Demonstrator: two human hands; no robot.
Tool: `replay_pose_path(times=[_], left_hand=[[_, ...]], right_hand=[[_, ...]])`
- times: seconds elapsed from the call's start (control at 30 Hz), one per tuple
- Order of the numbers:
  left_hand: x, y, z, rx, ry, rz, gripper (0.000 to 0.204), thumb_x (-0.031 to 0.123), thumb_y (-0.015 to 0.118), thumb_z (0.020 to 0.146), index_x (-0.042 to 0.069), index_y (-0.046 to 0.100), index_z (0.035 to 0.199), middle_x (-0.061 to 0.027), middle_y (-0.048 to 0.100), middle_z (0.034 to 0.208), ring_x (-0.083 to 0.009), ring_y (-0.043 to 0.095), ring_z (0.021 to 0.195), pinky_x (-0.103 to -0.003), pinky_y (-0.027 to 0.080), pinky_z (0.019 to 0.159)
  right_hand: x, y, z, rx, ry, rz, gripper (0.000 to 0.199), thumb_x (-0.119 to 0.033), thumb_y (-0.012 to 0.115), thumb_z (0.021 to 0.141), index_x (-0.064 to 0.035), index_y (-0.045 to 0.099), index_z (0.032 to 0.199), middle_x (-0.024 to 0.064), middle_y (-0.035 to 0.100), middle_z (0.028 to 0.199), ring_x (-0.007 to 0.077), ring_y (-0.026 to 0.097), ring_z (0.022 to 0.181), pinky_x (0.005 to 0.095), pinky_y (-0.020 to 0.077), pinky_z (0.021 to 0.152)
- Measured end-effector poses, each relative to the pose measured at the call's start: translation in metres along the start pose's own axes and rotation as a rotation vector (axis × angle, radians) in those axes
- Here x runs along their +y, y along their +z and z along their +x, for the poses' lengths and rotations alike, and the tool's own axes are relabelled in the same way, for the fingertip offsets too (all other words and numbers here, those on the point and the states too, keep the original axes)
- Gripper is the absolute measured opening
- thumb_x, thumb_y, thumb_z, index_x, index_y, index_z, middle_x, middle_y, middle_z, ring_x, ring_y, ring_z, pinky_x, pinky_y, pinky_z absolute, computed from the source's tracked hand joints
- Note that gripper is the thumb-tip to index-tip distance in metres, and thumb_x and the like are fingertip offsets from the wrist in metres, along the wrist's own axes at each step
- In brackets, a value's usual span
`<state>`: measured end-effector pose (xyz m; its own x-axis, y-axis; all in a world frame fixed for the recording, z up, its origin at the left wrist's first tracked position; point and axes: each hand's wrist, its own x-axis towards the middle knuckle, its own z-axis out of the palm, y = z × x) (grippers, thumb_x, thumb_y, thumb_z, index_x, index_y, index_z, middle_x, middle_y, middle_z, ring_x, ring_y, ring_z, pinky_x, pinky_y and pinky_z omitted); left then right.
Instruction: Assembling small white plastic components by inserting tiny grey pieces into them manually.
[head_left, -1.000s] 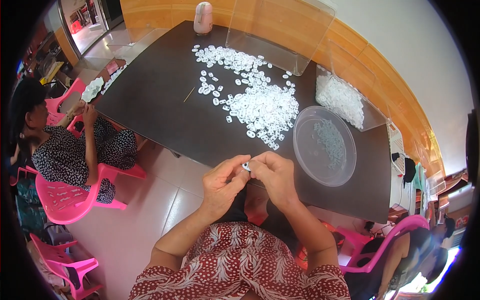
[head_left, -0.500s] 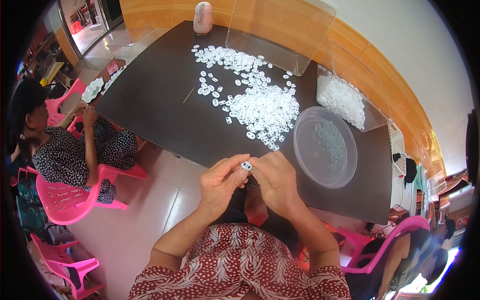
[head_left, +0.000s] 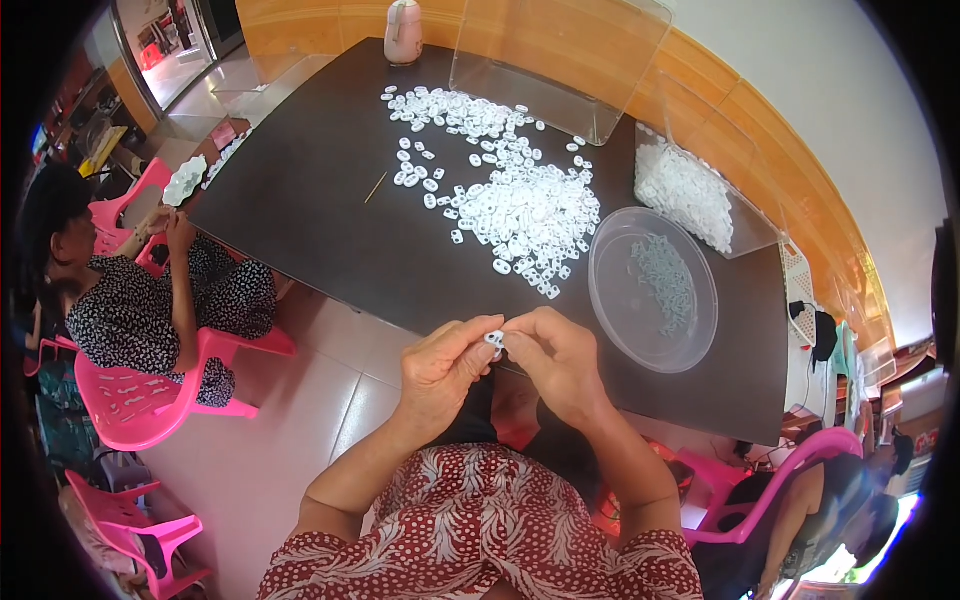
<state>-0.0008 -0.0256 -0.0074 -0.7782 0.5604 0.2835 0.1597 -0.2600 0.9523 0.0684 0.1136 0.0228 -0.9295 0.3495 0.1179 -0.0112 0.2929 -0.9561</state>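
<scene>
Just off the table's near edge, my left hand (head_left: 437, 368) pinches a small white oval plastic piece with two dark holes (head_left: 495, 340) between thumb and fingertips. From the other side, the thumb and forefinger of my right hand (head_left: 557, 366) close on the same piece. My fingertips cover part of it, and anything smaller between them cannot be made out. Beyond my hands, a large pile of similar white pieces (head_left: 530, 215) spreads over the dark table (head_left: 300, 190). A round clear shallow tray (head_left: 622, 318) holding small grey-blue parts (head_left: 662, 285) lies to the right.
An open clear bin (head_left: 560, 75) stands at the back, with another bin of translucent white parts (head_left: 685, 195) to its right. A thin stick (head_left: 376, 187) and a pink flask (head_left: 404, 33) are on the table. One person (head_left: 150, 310) sits at left on a pink chair (head_left: 140, 405), another person (head_left: 810, 520) at right.
The white piece has been turned between my fingertips. My right hand has shifted slightly, its thumb now showing against the piece. My left hand keeps its pinch.
</scene>
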Motion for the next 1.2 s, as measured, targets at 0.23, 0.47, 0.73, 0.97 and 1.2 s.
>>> replay_pose_path(times=[0.23,0.47,0.73,0.97,1.2], left_hand=[[-0.003,0.0,-0.001,0.047,-0.172,-0.337,0.025,0.003,0.058,0.089,-0.002,0.06,0.114,-0.0045,0.062,0.091,-0.0084,0.057,0.076,-0.02,0.048,0.067],[0.001,0.004,-0.004,0.099,-0.078,-0.324,0.025,0.002,0.056,0.091,-0.003,0.059,0.115,-0.0068,0.063,0.1,-0.0099,0.058,0.089,-0.022,0.047,0.08],[-0.008,0.007,-0.006,0.134,0.009,-0.301,0.025,0.001,0.056,0.09,-0.003,0.061,0.113,-0.0054,0.061,0.097,-0.0094,0.056,0.087,-0.021,0.045,0.077],[-0.014,0.015,-0.009,0.232,0.055,-0.315,0.023,0.006,0.058,0.09,-0.003,0.062,0.11,-0.0039,0.06,0.094,-0.0084,0.054,0.084,-0.02,0.044,0.076],[-0.016,0.016,-0.01,0.263,0.067,-0.321,0.024,0.014,0.061,0.089,-0.004,0.063,0.106,-0.0048,0.062,0.094,-0.0095,0.055,0.084,-0.022,0.043,0.079]], right_hand=[[-0.002,0.007,0.002,0.053,-0.371,-0.31,0.02,-0.007,0.066,0.078,-0.0011,0.062,0.096,0.0091,0.059,0.081,0.0236,0.054,0.073,0.0337,0.0445,0.065],[-0.002,0.012,0.0,0.12,-0.528,-0.376,0.039,-0.007,0.075,0.066,0.0007,0.062,0.102,0.0081,0.061,0.081,0.0241,0.054,0.072,0.0331,0.0448,0.063],[0.004,0.015,0.001,0.173,-0.607,-0.393,0.033,-0.012,0.072,0.072,0.0012,0.064,0.101,0.0086,0.06,0.075,0.023,0.053,0.069,0.0322,0.0429,0.06],[0.008,0.019,0.002,0.216,-0.692,-0.388,0.029,-0.011,0.071,0.074,0.0028,0.064,0.099,0.0098,0.061,0.075,0.0239,0.054,0.065,0.0323,0.0433,0.058],[0.011,0.024,0.0,0.244,-0.692,-0.401,0.027,-0.01,0.069,0.076,0.0042,0.064,0.099,0.0101,0.061,0.076,0.0245,0.054,0.066,0.0323,0.0438,0.058]])
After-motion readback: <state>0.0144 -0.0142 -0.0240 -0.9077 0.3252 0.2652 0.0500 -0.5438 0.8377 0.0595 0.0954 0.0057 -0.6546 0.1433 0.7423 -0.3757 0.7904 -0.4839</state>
